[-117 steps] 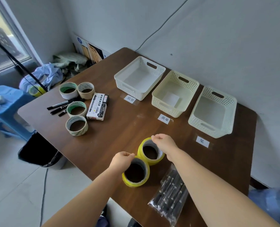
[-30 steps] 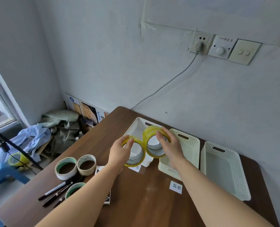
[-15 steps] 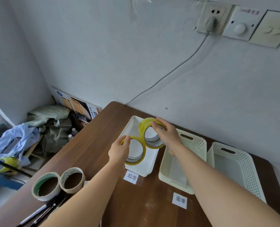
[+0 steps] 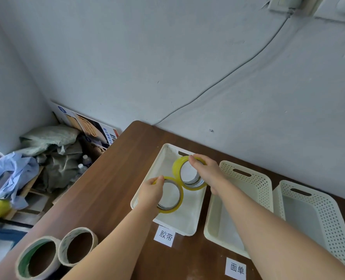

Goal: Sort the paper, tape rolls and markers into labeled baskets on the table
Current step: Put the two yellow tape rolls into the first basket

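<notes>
Over the white basket [image 4: 187, 223], fingers of left hand [image 4: 151, 191] and right hand [image 4: 208, 172] clamp near roll [image 4: 172, 209] and far roll [image 4: 176, 168]; released on edge, either could roll out.

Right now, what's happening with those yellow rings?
A person is sorting things into baskets. The left hand grips a yellow tape roll and the right hand grips a second yellow roll, both held over the white basket with the tape label in front. Two more tape rolls sit on the table, not yet sorted. Two cream baskets stand to its right.
</notes>
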